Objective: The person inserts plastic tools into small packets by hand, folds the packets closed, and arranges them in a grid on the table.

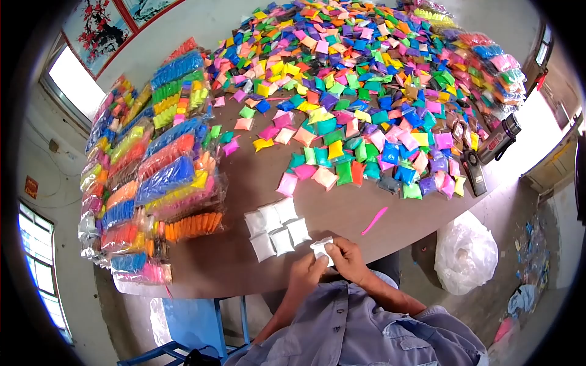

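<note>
Both hands meet at the table's near edge around one small white packet (pixel 321 249). My left hand (pixel 307 270) pinches it from the left, its thumb on the packet's lower part. My right hand (pixel 349 260) grips the upper right side with thumb and fingers closed. Part of the packet is hidden behind the fingers. Just left of my hands, several similar white packets (pixel 264 220) lie flat in two close rows on the brown table (pixel 235 259). To the right of the hands lies a thin pink plastic stick (pixel 374 221).
A large heap of small coloured packets (pixel 342 85) covers the table's far side. Clear bags of sorted packets (pixel 168 177) are stacked at left, more (pixel 494 64) at far right. A dark flask (pixel 499 138) stands at the right edge. Below are a white plastic bag (pixel 466 253) and a blue chair (pixel 192 323).
</note>
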`<control>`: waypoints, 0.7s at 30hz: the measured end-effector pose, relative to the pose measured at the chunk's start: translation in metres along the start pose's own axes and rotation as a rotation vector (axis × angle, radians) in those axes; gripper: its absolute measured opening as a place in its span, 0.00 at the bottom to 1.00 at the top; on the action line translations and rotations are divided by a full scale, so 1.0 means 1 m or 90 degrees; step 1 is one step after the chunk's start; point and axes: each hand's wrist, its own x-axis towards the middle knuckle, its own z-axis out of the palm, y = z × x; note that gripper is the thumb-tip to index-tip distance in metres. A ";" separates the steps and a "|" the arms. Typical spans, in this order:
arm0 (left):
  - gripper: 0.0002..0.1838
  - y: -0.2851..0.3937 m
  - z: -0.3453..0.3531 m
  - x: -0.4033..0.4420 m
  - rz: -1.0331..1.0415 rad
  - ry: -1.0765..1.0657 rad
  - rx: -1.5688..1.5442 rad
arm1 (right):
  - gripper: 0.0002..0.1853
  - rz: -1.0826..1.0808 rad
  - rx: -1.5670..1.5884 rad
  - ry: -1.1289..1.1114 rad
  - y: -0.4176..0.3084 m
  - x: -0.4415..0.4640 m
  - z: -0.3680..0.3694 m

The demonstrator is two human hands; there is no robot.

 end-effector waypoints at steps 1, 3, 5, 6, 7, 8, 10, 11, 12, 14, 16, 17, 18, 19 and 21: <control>0.16 0.000 0.000 0.001 0.024 0.004 0.002 | 0.11 -0.003 0.049 0.027 0.000 -0.001 0.001; 0.15 -0.002 0.000 0.004 0.022 0.008 -0.016 | 0.11 -0.004 0.034 0.025 0.001 -0.002 0.000; 0.15 -0.005 0.000 0.005 0.020 0.009 -0.033 | 0.11 -0.003 0.018 0.027 0.002 -0.004 -0.002; 0.15 -0.006 0.000 0.005 0.030 0.024 -0.027 | 0.11 -0.010 -0.024 0.013 0.004 -0.004 -0.003; 0.14 -0.007 0.000 0.004 0.040 0.040 -0.020 | 0.11 -0.017 -0.066 -0.001 0.005 -0.004 -0.003; 0.14 -0.010 -0.002 0.004 0.039 0.037 -0.019 | 0.11 -0.016 -0.065 0.002 0.004 -0.004 -0.003; 0.14 -0.015 -0.004 0.004 0.016 0.027 -0.014 | 0.12 -0.006 -0.067 0.013 0.000 -0.002 0.000; 0.14 -0.013 -0.003 0.003 0.014 0.025 -0.013 | 0.12 -0.005 -0.067 0.016 -0.001 -0.001 0.000; 0.14 -0.007 0.000 0.002 0.013 0.025 -0.034 | 0.12 0.000 -0.052 0.015 -0.002 -0.001 0.000; 0.14 -0.003 0.002 0.003 0.010 0.023 -0.056 | 0.13 0.007 -0.037 0.016 -0.002 -0.002 -0.001; 0.14 -0.004 0.000 0.004 0.043 0.034 -0.061 | 0.13 -0.021 -0.021 0.017 -0.003 -0.002 0.000; 0.15 0.000 0.001 0.003 0.012 0.048 -0.114 | 0.13 -0.020 -0.021 0.020 -0.003 -0.003 -0.001; 0.15 -0.003 0.002 0.005 0.012 0.045 -0.113 | 0.12 -0.014 -0.042 0.001 -0.003 -0.004 -0.003; 0.14 -0.008 0.002 0.007 0.043 0.060 -0.087 | 0.12 -0.008 -0.063 -0.018 -0.004 -0.004 -0.004; 0.14 -0.010 0.004 0.009 0.075 0.073 -0.060 | 0.11 -0.013 -0.058 -0.013 -0.012 -0.003 -0.004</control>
